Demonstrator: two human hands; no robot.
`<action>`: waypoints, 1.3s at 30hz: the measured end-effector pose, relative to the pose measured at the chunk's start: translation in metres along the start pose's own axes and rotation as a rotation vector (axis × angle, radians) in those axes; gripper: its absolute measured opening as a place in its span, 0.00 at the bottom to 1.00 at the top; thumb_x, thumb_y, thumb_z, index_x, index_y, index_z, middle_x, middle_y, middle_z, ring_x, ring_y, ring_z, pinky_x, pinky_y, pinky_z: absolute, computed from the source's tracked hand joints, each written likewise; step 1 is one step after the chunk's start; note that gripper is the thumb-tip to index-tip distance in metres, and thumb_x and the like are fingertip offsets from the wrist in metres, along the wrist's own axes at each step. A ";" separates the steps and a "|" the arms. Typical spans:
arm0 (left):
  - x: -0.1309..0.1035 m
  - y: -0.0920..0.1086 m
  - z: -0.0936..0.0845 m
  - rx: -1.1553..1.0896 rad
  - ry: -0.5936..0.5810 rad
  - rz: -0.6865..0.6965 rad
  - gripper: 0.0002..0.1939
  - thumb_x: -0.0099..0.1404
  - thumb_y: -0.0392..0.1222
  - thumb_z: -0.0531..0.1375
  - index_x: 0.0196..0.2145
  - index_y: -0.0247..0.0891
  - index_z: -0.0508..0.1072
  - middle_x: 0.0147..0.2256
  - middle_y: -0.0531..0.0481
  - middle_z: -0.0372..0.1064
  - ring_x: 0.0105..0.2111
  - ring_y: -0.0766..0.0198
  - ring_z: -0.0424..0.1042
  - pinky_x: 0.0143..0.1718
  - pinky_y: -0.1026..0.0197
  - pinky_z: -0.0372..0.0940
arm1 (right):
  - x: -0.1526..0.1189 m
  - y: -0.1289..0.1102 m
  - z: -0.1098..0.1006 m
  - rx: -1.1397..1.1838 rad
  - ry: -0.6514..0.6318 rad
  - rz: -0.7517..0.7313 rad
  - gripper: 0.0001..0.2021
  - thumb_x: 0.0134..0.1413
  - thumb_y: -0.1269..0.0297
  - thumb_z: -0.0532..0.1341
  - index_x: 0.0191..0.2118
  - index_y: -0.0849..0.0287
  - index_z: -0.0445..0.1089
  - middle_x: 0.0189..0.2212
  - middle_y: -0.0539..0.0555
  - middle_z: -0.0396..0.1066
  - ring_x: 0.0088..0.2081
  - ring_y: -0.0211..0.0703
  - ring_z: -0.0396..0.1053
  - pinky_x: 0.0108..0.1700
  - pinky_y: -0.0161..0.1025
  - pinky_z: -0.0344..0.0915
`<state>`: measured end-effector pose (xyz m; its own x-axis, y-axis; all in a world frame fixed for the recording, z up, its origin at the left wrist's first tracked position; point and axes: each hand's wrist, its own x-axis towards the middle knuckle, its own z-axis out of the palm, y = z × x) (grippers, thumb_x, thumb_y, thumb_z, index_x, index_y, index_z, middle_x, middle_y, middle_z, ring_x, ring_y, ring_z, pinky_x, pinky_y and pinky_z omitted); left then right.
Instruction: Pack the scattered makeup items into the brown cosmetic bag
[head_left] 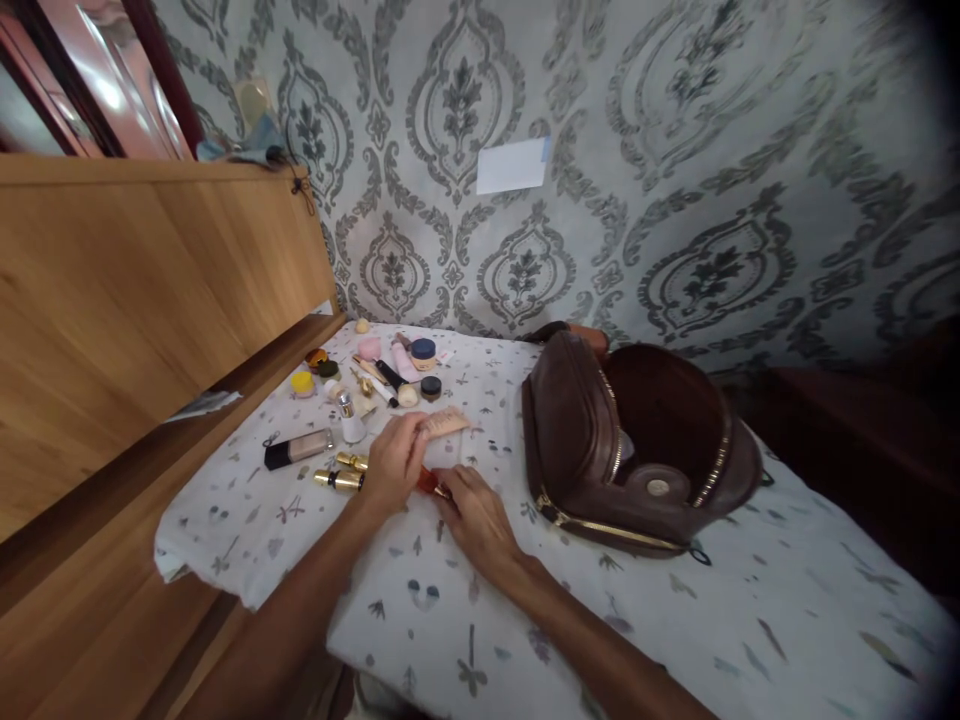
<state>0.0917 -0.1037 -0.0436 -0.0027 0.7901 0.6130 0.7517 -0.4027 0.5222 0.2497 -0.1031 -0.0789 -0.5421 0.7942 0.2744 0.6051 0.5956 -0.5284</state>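
Observation:
My left hand is closed, its fingertips on the near end of a peach-coloured tube with faint print. To the right, my right hand pinches a small shiny red tube that has a gold end; my left hand partly hides it. Two gold-capped tubes, one being this black-and-gold one, lie beside my left wrist. Left of them is a foundation bottle with a black cap. A small white bottle with a silver top stands just behind my left hand.
A brown handbag stands unzipped on the right of the patterned cloth. Farther back are several cosmetics, including a blue-lidded jar, a black-lidded pot and a yellow pot. A wooden panel borders the left, a wallpapered wall the back.

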 end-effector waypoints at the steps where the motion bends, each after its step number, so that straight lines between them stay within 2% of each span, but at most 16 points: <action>1: -0.001 0.001 0.002 0.054 -0.041 0.044 0.11 0.73 0.40 0.48 0.46 0.39 0.69 0.41 0.45 0.72 0.42 0.57 0.71 0.45 0.55 0.65 | -0.001 0.002 0.001 0.006 0.011 -0.007 0.09 0.60 0.73 0.55 0.43 0.58 0.70 0.38 0.57 0.71 0.42 0.50 0.67 0.43 0.43 0.65; 4: -0.004 0.002 0.008 0.160 -0.153 0.113 0.10 0.72 0.39 0.49 0.44 0.39 0.69 0.39 0.44 0.72 0.41 0.55 0.70 0.45 0.52 0.65 | -0.004 0.006 0.002 0.033 0.044 -0.017 0.08 0.60 0.74 0.54 0.39 0.57 0.69 0.37 0.56 0.71 0.41 0.48 0.68 0.42 0.42 0.65; 7: -0.006 0.002 0.011 0.202 -0.217 0.088 0.09 0.72 0.38 0.50 0.43 0.39 0.69 0.37 0.45 0.72 0.39 0.55 0.70 0.42 0.53 0.66 | -0.006 0.007 0.000 0.078 0.073 -0.022 0.08 0.60 0.74 0.54 0.39 0.57 0.68 0.36 0.56 0.71 0.40 0.48 0.68 0.42 0.42 0.65; 13: -0.010 -0.003 0.014 0.232 -0.240 0.043 0.08 0.71 0.38 0.50 0.43 0.39 0.68 0.36 0.45 0.73 0.38 0.55 0.71 0.40 0.54 0.65 | -0.006 0.009 -0.001 0.143 0.101 -0.038 0.09 0.61 0.73 0.54 0.42 0.57 0.69 0.37 0.56 0.73 0.40 0.48 0.69 0.43 0.42 0.65; 17: -0.002 -0.004 0.014 0.289 -0.231 0.067 0.09 0.72 0.36 0.49 0.42 0.40 0.68 0.38 0.46 0.71 0.40 0.55 0.70 0.43 0.53 0.65 | -0.006 0.012 0.002 0.149 0.109 -0.032 0.10 0.60 0.73 0.54 0.42 0.57 0.70 0.37 0.56 0.73 0.40 0.48 0.70 0.43 0.43 0.66; 22: 0.037 -0.012 0.013 0.551 -0.410 0.021 0.11 0.69 0.33 0.50 0.45 0.38 0.68 0.46 0.41 0.69 0.49 0.51 0.65 0.50 0.50 0.62 | -0.006 0.014 0.003 0.165 0.092 -0.014 0.11 0.59 0.73 0.56 0.44 0.57 0.71 0.37 0.56 0.73 0.41 0.49 0.71 0.44 0.43 0.67; 27: 0.074 -0.036 0.019 0.627 -0.464 -0.055 0.13 0.66 0.34 0.56 0.48 0.34 0.68 0.50 0.36 0.69 0.51 0.49 0.65 0.52 0.50 0.61 | -0.006 0.013 0.001 0.170 0.082 0.006 0.12 0.58 0.73 0.57 0.46 0.57 0.71 0.40 0.56 0.74 0.43 0.49 0.71 0.46 0.43 0.67; 30: 0.086 -0.047 0.022 0.668 -0.461 -0.111 0.12 0.66 0.32 0.54 0.47 0.32 0.70 0.49 0.33 0.70 0.52 0.46 0.66 0.52 0.47 0.60 | -0.007 0.013 0.000 0.173 0.075 0.007 0.11 0.58 0.73 0.57 0.46 0.56 0.71 0.39 0.55 0.74 0.43 0.49 0.71 0.46 0.43 0.67; 33: 0.103 -0.053 0.025 0.683 -0.424 -0.160 0.13 0.69 0.36 0.51 0.49 0.30 0.69 0.49 0.30 0.70 0.53 0.42 0.65 0.53 0.42 0.58 | -0.007 0.013 0.000 0.179 0.075 0.014 0.11 0.59 0.73 0.57 0.45 0.57 0.71 0.39 0.56 0.74 0.43 0.50 0.71 0.46 0.44 0.67; 39: 0.159 -0.072 0.043 0.634 -0.345 -0.250 0.22 0.71 0.41 0.54 0.59 0.30 0.62 0.58 0.29 0.61 0.58 0.44 0.62 0.55 0.45 0.60 | -0.009 0.016 0.001 0.200 0.094 -0.017 0.11 0.59 0.72 0.57 0.45 0.56 0.72 0.40 0.56 0.75 0.43 0.49 0.71 0.45 0.43 0.67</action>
<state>0.0657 0.0707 -0.0094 -0.0950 0.9644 0.2467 0.9908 0.0675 0.1174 0.2633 -0.1007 -0.0903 -0.4887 0.7975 0.3537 0.4635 0.5808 -0.6692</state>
